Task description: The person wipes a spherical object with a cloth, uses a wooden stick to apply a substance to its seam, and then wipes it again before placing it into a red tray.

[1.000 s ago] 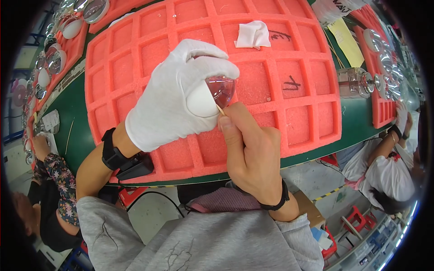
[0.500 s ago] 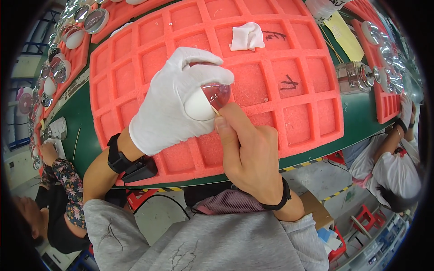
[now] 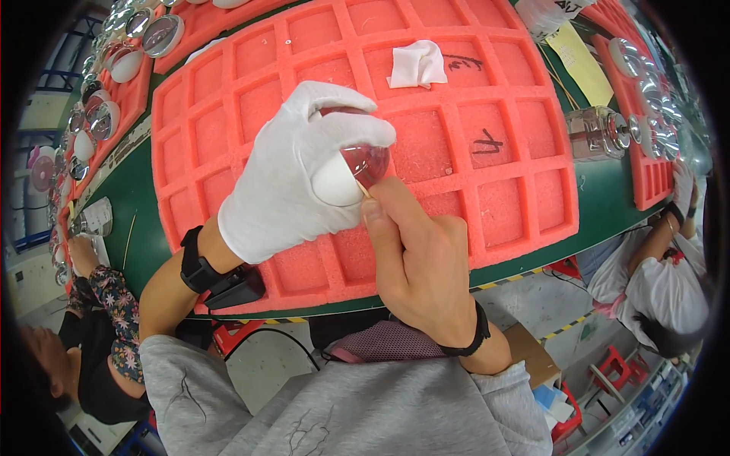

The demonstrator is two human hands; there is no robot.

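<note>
My left hand (image 3: 285, 171), in a white glove, curls its fingers around a rounded glass piece (image 3: 334, 181), part opaque white and part clear. Its clear part faces right, and the pink foam shows through it. Bare and ungloved, my right hand (image 3: 422, 262) pinches a thin wooden stick (image 3: 364, 191) between thumb and forefinger. The stick's tip meets the glass near the edge between white and clear; whether it presses there I cannot tell. Both hands are above a pink foam tray (image 3: 449, 140) divided into square pockets.
A folded white cloth (image 3: 418, 64) lies on the tray's far part. To the right stand a glass jar (image 3: 597, 133) and a yellow paper (image 3: 579, 64). Trays of shiny glass domes (image 3: 163, 36) line the far left. A co-worker's arm (image 3: 114, 304) is at left; another person (image 3: 646, 281) sits at right.
Almost nothing differs. Both hands keep their hold, with the glass piece and my left fingers shifted very slightly.
</note>
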